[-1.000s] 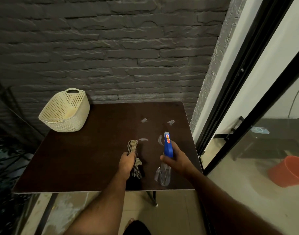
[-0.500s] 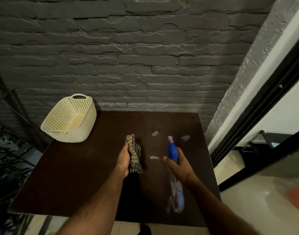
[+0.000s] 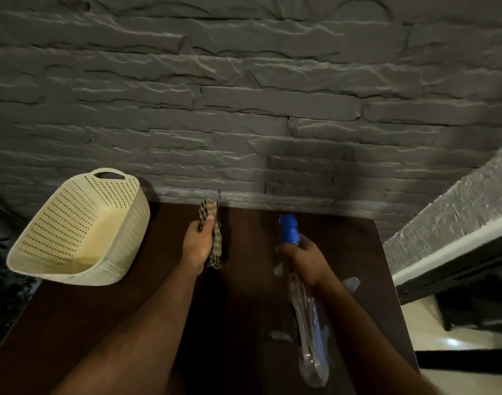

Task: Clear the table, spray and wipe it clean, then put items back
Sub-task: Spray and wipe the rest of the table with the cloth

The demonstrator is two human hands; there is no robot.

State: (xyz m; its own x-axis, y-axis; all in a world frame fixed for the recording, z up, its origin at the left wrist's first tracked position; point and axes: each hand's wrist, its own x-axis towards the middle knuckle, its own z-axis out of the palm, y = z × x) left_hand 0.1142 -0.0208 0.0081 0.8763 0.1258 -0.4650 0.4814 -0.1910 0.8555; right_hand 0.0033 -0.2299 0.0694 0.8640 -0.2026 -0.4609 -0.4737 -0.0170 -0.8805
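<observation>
My left hand (image 3: pixel 198 243) grips a bunched checked cloth (image 3: pixel 215 240) above the far middle of the dark brown table (image 3: pixel 87 323). My right hand (image 3: pixel 304 260) holds a clear spray bottle (image 3: pixel 309 337) by its neck, with the blue spray head (image 3: pixel 288 229) pointing toward the wall. Wet patches (image 3: pixel 351 283) glisten on the tabletop around the bottle, to the right of and below my right hand.
A cream perforated plastic basket (image 3: pixel 76 232) stands tilted at the table's far left corner. A grey stone wall (image 3: pixel 244 109) runs behind the table. To the right are a dark door frame (image 3: pixel 458 275) and pale floor. Dark foliage shows at the left edge.
Both hands have moved forward toward the wall, carrying the cloth and the bottle. The view has closed in on the table, so the wet patches now lie nearer me than my hands.
</observation>
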